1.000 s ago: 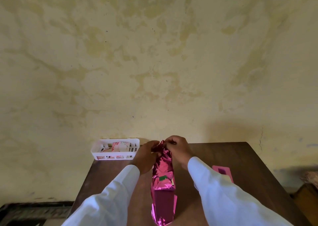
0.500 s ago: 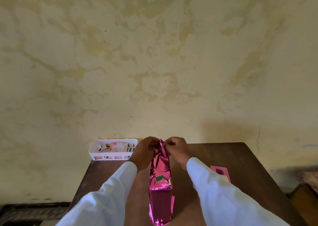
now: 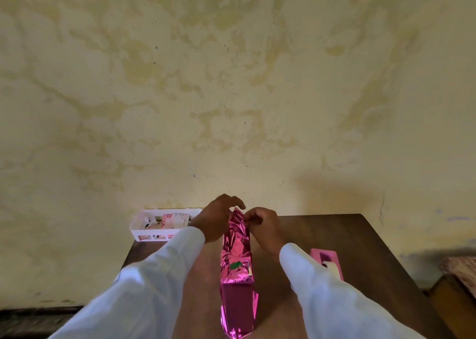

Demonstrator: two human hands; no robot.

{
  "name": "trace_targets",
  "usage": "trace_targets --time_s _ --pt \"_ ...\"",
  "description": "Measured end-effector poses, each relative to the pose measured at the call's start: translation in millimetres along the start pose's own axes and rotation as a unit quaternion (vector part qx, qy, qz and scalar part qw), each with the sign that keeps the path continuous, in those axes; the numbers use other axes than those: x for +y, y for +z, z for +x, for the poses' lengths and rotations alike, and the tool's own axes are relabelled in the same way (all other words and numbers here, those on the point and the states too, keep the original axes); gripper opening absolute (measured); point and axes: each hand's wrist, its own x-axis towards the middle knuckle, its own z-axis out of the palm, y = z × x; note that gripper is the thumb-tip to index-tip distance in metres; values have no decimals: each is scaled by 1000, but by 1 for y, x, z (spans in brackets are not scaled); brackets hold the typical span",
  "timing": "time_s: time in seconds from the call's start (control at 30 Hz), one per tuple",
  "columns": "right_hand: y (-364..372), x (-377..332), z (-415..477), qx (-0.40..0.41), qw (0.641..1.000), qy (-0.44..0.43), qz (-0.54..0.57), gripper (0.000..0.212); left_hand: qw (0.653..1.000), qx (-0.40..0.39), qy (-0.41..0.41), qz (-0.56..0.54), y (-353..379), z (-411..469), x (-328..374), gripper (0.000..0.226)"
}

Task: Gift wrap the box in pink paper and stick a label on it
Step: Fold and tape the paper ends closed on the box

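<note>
A long narrow box wrapped in shiny pink paper (image 3: 237,274) lies lengthwise down the middle of the brown table (image 3: 334,238). A small green patch shows on its top. At its far end the paper stands up in a crumpled peak. My left hand (image 3: 217,218) is against the left side of that peak, fingers curved over its top. My right hand (image 3: 262,226) pinches the paper's right edge just below the tip. The box itself is hidden under the paper.
A white slotted basket (image 3: 144,229) with floral cards stands at the table's back left corner against the stained yellow wall. A pink tape dispenser (image 3: 327,261) sits to the right of my right sleeve. A wooden piece of furniture (image 3: 453,297) stands past the table's right edge.
Both hands have worked at the paper's far end; the left hand has risen over the peak while the right hand has shifted down onto its right edge. The box has stayed put.
</note>
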Motion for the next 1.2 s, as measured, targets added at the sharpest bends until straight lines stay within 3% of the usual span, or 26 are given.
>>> trace_targets --time_s 0.23,0.43,0.6,0.83,1.03,1.13,1.2 --pt "1 -7 -7 -13 998 -5 -63 17 972 -99 40 207 -23 22 4 30" --pt "1 -6 -9 -15 995 -24 -95 9 952 -124 48 274 -34 27 15 29" --pt "0 -3 -11 -16 992 -12 -121 11 964 -82 35 252 -29 23 17 30" --pt "1 -9 -17 11 998 14 -63 28 983 -16 -6 180 -23 18 27 29" --pt "5 -7 -10 34 995 29 -93 16 998 -42 -41 -25 -24 19 5 49" --pt "7 -6 -7 41 994 25 -98 15 993 -97 -57 -19 -18 18 -6 56" --pt "7 -5 -6 46 993 18 -104 14 993 -98 -72 6 -11 18 -11 47"
